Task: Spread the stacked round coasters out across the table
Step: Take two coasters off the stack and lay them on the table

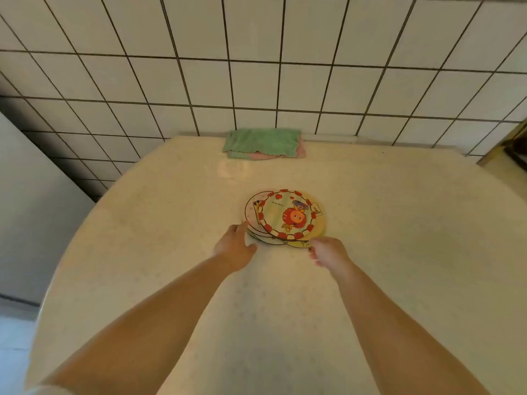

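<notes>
Two bare forearms reach forward from the bottom edge over the pale table (399, 252), converging toward its middle. The left hand (233, 248) lies palm down, its fingers (242, 227) stretched forward and loosely spread, the tips touching the left near edge of the coaster stack (285, 216); nothing is gripped between them. The right hand (328, 252) is curled with the knuckles up, its fingers (312, 253) bent inward at the stack's near right rim; whether they pinch a coaster edge cannot be told, as the hand hides the contact and the frame is blurred.

The stack sits near the table's centre, just beyond both hands and between them. It is already slightly fanned: the top coaster, with a red-and-white border and a red cartoon figure, lies offset right, with paler coasters peeking out left and near.

Farther back, a folded green cloth (262, 142) over a pink layer rests against the white tiled wall (285, 81).
</notes>
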